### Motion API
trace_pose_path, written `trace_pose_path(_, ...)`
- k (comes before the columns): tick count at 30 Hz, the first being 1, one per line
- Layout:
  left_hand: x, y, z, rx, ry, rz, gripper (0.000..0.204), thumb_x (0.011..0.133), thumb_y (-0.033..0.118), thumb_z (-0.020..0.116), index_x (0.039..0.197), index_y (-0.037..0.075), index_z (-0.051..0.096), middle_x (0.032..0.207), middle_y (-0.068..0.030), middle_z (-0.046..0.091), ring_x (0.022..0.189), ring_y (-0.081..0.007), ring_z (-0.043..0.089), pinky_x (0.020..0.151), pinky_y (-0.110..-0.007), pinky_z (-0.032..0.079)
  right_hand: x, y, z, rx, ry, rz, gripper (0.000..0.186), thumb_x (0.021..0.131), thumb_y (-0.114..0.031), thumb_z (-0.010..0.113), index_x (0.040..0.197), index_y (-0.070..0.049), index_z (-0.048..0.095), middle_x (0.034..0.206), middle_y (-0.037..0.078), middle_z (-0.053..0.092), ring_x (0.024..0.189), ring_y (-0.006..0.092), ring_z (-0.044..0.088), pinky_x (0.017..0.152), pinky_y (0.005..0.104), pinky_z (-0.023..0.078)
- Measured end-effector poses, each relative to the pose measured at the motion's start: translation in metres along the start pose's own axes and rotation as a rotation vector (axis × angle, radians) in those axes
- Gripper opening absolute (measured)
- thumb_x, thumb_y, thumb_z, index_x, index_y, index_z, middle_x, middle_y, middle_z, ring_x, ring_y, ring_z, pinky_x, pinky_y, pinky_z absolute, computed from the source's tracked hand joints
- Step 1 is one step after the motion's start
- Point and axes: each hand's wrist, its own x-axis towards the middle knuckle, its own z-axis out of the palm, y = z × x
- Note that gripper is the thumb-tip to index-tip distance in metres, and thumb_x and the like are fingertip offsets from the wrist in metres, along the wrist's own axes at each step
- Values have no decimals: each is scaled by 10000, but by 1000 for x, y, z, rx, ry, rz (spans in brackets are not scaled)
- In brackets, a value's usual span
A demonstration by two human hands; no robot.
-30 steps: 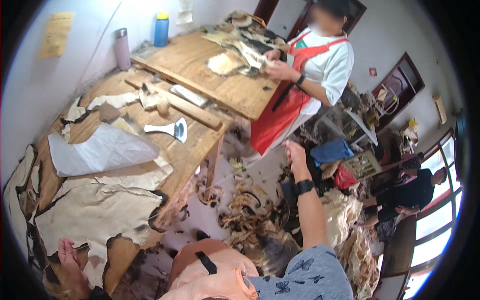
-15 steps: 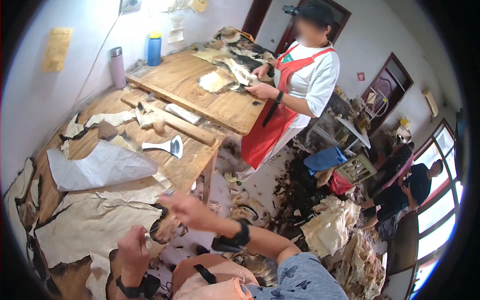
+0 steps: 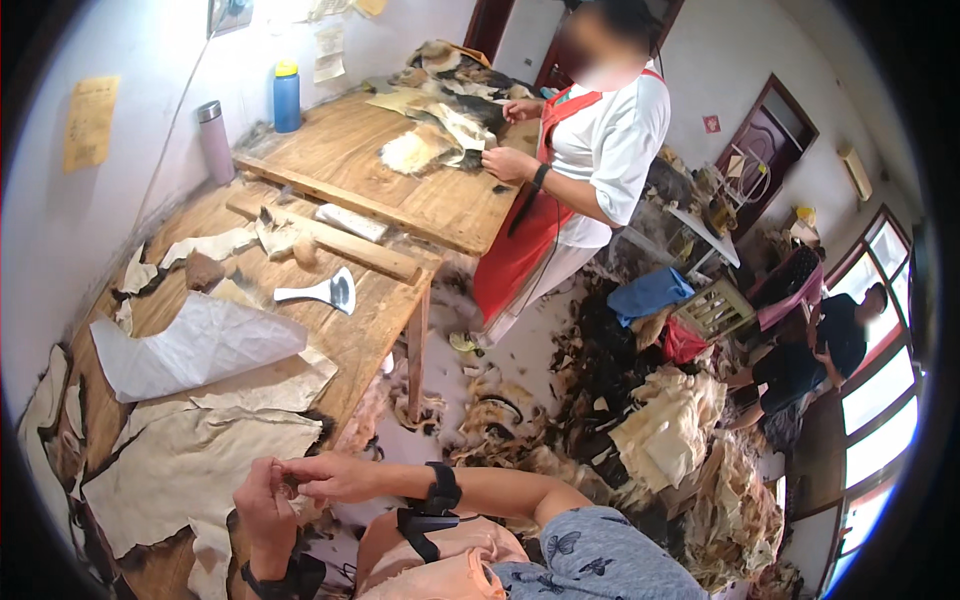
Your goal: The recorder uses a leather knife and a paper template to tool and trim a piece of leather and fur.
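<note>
At the near edge of the wooden table, my left hand point(image 3: 265, 510) is closed in a pinch. My right hand point(image 3: 335, 476) meets it there, fingers pressed together against the left fingertips. What they hold between them is too small and hidden to make out. Just left of both hands lies a large pale hide point(image 3: 195, 465), skin side up with dark fur along its right edge. A narrow pale strip of hide point(image 3: 210, 550) hangs beside my left wrist. Further up the table are a translucent white sheet point(image 3: 200, 345) and a white-handled scraper-like tool with a fan-shaped head point(image 3: 325, 290).
Wooden bars point(image 3: 330, 240) and fur scraps point(image 3: 205, 270) lie toward the far side. A pink flask point(image 3: 214, 145) and blue bottle point(image 3: 287, 98) stand by the wall. A co-worker in a red apron point(image 3: 520, 260) handles fur pieces opposite. Piled hides point(image 3: 665, 430) cover floor at right.
My right hand has come back down and left from its raised position, meeting my left hand. The co-worker's hands have moved apart. The whole view has shifted slightly.
</note>
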Motion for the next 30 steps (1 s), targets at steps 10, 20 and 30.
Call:
trace_pose_path(10, 0, -20, 9, 30, -10, 10, 113, 886, 50, 431, 800, 11, 494, 619, -139, 488, 536, -282, 509, 508, -352, 388, 4, 10, -1, -37, 66, -30, 179, 875, -147, 506, 957, -10, 586, 681, 18, 574, 619, 77, 539, 559, 246, 446)
trace_pose_path(20, 8, -36, 22, -22, -42, 56, 144, 928, 45, 387, 797, 19, 442, 656, -44, 414, 594, -117, 387, 511, -275, 329, -1, 3, -9, -199, 149, -172, 139, 792, -119, 551, 754, 6, 600, 595, 59, 583, 553, 114, 555, 528, 284, 444)
trace_pose_path(30, 5, -81, -10, 23, 42, -73, 123, 940, 83, 411, 883, 12, 494, 754, 10, 428, 631, -71, 335, 541, -222, 283, -28, 24, -64, -450, 591, -256, 216, 790, -232, 590, 770, -25, 646, 636, 83, 621, 564, 185, 579, 556, 316, 454)
